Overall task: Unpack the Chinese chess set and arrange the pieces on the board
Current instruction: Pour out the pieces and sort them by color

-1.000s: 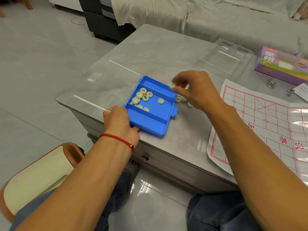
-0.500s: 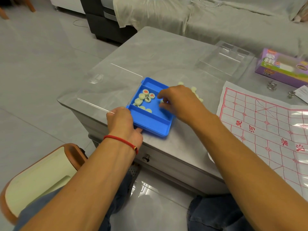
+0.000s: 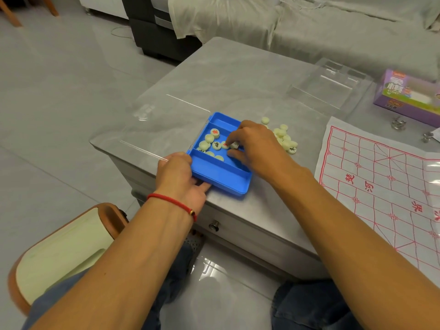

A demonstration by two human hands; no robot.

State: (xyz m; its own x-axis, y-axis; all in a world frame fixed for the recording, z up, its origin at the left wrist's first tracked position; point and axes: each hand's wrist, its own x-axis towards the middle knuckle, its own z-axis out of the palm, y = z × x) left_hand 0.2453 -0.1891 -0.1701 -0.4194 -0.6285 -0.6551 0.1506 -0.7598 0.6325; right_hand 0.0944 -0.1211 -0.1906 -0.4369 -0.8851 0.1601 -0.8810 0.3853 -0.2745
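Seven or so pale round chess pieces (image 3: 209, 138) can be counted in the middle compartment of the blue tray (image 3: 221, 173), though some are hidden under the right hand (image 3: 256, 145), and a heap of roughly ten more (image 3: 284, 139) lies on the grey table (image 3: 238, 75) just beyond that hand. One tray, one clear lid (image 3: 329, 85), one purple box (image 3: 408, 96) and one paper board (image 3: 385, 186) with red lines are seen. The pieces are judged to be small, light, hard discs with smooth faces, likely to slip or roll if nudged; each is best taken by its rim between thumb and fingertip. The right hand is curled into the tray, and a piece appears to be pinched at its fingertips. The tray's near left corner is gripped by the left hand (image 3: 177, 173), thumb on the rim. The tray is judged light and stiff, so it is steadied while pieces are lifted out. The board lies well apart to the right, with no pieces on it.
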